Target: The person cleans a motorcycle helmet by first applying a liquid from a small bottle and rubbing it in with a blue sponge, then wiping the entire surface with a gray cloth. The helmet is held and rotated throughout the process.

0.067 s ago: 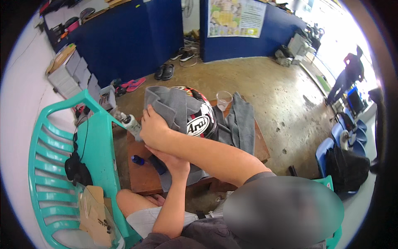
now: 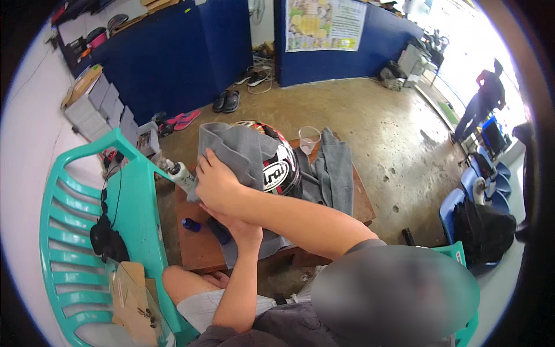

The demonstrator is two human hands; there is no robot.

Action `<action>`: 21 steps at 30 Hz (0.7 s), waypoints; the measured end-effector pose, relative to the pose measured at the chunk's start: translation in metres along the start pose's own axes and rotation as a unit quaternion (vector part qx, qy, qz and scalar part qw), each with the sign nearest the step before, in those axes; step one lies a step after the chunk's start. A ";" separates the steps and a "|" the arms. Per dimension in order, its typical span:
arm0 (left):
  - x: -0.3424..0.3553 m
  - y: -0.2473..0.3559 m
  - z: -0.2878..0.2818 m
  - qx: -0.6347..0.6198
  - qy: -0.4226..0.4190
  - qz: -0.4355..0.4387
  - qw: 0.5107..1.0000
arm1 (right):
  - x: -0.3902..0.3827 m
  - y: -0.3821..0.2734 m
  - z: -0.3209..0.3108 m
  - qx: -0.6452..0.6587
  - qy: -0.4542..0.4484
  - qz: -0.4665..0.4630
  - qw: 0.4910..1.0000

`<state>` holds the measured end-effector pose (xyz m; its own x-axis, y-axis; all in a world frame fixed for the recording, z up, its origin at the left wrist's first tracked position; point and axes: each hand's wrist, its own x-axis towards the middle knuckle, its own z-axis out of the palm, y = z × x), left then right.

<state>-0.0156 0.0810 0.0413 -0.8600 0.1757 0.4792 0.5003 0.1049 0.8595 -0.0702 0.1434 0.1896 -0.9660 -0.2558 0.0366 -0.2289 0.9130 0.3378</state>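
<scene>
A grey cloth [image 2: 231, 141] is draped over the left part of a helmet [image 2: 287, 168] with a black, white and red pattern, on a low brown wooden table [image 2: 191, 246]. My right hand [image 2: 217, 180] reaches across and presses into the cloth with bent fingers, gripping it. Below its wrist, my left hand [image 2: 241, 230] comes up from the lower edge; its fingers are hidden under the right hand, beside the cloth and helmet. Just left of my hands are a white bottle [image 2: 182, 173] and a small dark-blue bottle [image 2: 191, 224].
Behind the helmet stands a clear plastic cup [image 2: 309, 140], with another grey cloth [image 2: 334, 173] beside it. A green plastic bench [image 2: 136, 214] flanks the table at left, holding cardboard [image 2: 132, 295]. Blue chairs [image 2: 454, 211] and a distant person [image 2: 484, 98] are at right.
The view has shifted slightly. My right hand and the cloth have moved a little over the helmet, and more of the right fingers show. My left hand stays below it.
</scene>
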 end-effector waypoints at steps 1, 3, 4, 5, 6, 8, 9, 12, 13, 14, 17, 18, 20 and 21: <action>0.000 -0.001 0.001 -0.055 -0.021 -0.026 0.998 | -0.019 0.001 0.007 0.020 0.070 0.021 0.997; 0.001 0.000 0.006 -0.122 -0.011 -0.037 0.992 | -0.058 0.003 0.020 0.084 0.186 0.089 0.975; 0.002 0.004 0.010 -0.134 0.019 -0.021 0.991 | -0.078 0.004 0.025 0.128 0.229 0.138 0.955; 0.003 0.009 0.011 -0.134 0.036 -0.023 0.990 | -0.096 0.007 0.029 0.171 0.293 0.182 0.923; 0.004 0.015 0.014 -0.102 0.042 -0.033 0.993 | -0.109 0.011 0.032 0.195 0.282 0.233 0.910; 0.006 0.028 0.012 -0.013 0.040 -0.072 0.997 | -0.125 0.024 0.039 0.267 0.283 0.311 0.867; 0.015 0.032 0.016 0.017 0.035 -0.062 0.997 | -0.123 0.041 0.043 0.310 0.301 0.331 0.839; 0.023 0.045 0.015 0.065 0.012 -0.102 0.993 | -0.108 0.088 0.061 0.436 0.347 0.389 0.734; 0.024 0.047 0.015 0.056 0.008 -0.101 0.993 | -0.100 0.109 0.069 0.498 0.342 0.433 0.669; 0.024 0.048 0.014 0.066 0.006 -0.104 0.992 | -0.098 0.134 0.075 0.557 0.289 0.424 0.653; 0.021 0.045 0.011 0.077 -0.001 -0.117 0.990 | -0.072 0.174 0.088 0.716 0.214 0.470 0.469; 0.020 0.042 0.009 0.077 0.001 -0.106 0.991 | -0.070 0.177 0.088 0.687 0.218 0.453 0.524; 0.019 0.034 0.009 0.078 -0.009 -0.086 0.993 | -0.066 0.165 0.078 0.595 0.211 0.497 0.596; 0.020 0.029 0.006 0.102 0.001 -0.069 0.992 | -0.073 0.146 0.073 0.549 0.238 0.458 0.657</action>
<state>-0.0174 0.0933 0.0745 -0.9222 0.1438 0.3591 0.3867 0.3244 0.8632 -0.0416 0.3189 0.1675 -0.6710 0.7300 0.1300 0.2214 0.3646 -0.9045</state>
